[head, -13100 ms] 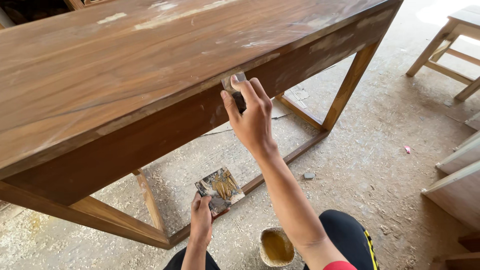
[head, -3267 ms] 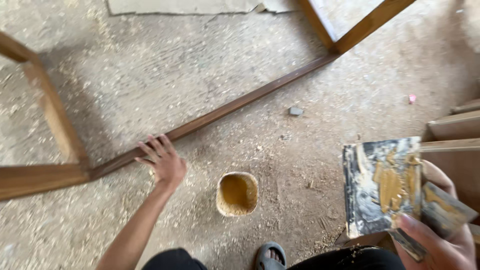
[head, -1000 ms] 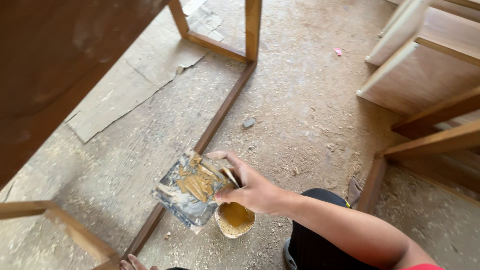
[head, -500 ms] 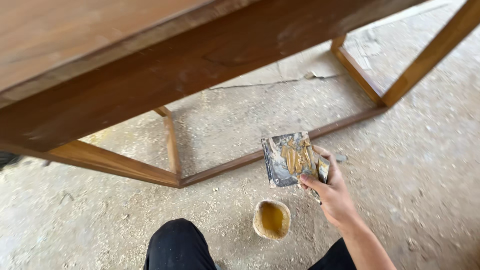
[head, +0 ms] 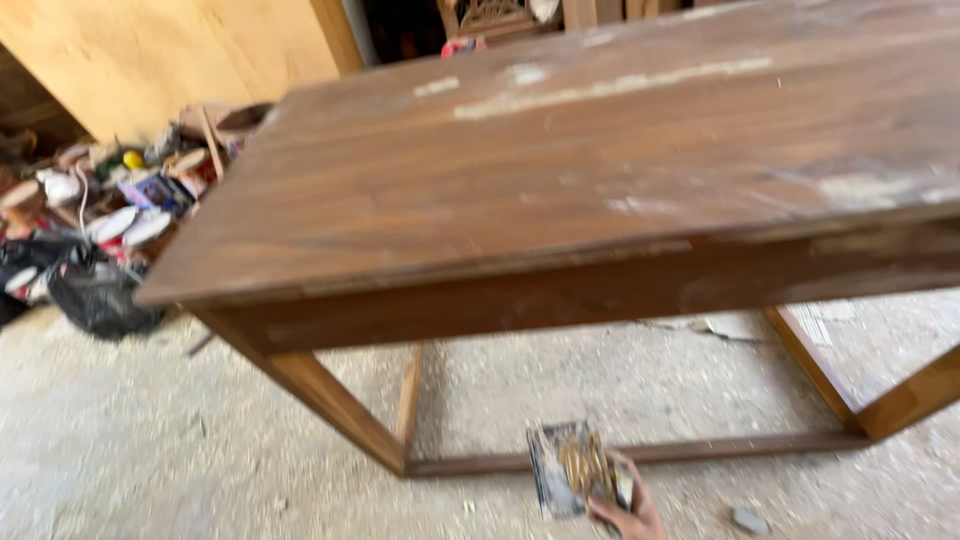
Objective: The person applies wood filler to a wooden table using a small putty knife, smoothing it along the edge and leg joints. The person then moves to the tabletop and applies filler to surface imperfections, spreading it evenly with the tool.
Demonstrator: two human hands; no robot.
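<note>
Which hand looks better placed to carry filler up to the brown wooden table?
Probably the right. The right hand has its grip on the filler-smeared board, low in front of the table and near its bottom rail. The left hand is out of view.

Pretty bright daylight overall, whole frame smeared by motion blur; the tabletop (head: pixel 600 180) catches soft glare, and shadow sits underneath toward lower center.

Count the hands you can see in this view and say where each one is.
1. A single hand shows at the bottom edge, right of centre, below the wooden table, holding a smeared square board. The other hand is out of frame.
</note>
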